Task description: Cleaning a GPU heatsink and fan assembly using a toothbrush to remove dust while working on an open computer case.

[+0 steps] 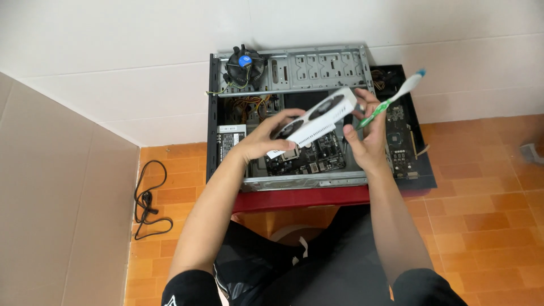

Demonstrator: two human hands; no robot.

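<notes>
Nearest the camera, the person is sitting with dark-clothed legs under the front edge of a low red table (294,198), both forearms reaching toward 12 o'clock.

The left hand (262,141) is closing around the lower end of one white dual-fan graphics card (317,120), thumb on top and fingers beneath. The right hand (365,139) is bracing the card's upper end at 1 o'clock while also pinching one green-and-white toothbrush (391,102), whose bristle head is pointing out toward 2 o'clock. The card is hanging tilted in the air above the open computer case (289,113), not touching it.

The case is lying on its side and filling most of the table; its front edge is running close to the table's edge. One black side panel (416,147) is lying at 3 o'clock of the case, with a second, dark circuit card (399,141) on it.

One round cooler fan (245,67) is perched on the case's far rim at 11 o'clock.

Orange tiled floor (487,187) is lying open at 3 o'clock; one black cable (148,201) is coiling at 9 o'clock beside a cardboard sheet (56,215). A white wall (113,56) is closing the far side.
</notes>
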